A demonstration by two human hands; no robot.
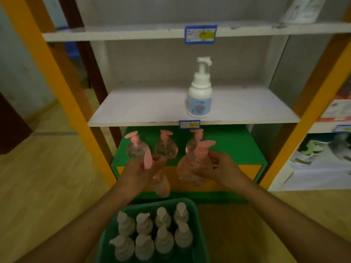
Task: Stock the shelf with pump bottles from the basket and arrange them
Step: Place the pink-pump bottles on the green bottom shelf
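Pink-capped bottles fill both hands, left hand (139, 168) gripping a tilted bottle (161, 184), right hand (214, 166) another (190, 168); either could topple the shelved three (166, 147).

Dim, yellowish indoor light, brightest on the white middle shelf board (144, 107). The foreground sinks into shadow (the green plastic basket (197, 215) is murky). Everything is softly blurred; wide-angle distortion bends the orange shelf uprights (57, 76) outward.

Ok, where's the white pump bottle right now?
Head view: the white pump bottle stands alone, right of centre on the white middle shelf, above the pink-pump bottles.
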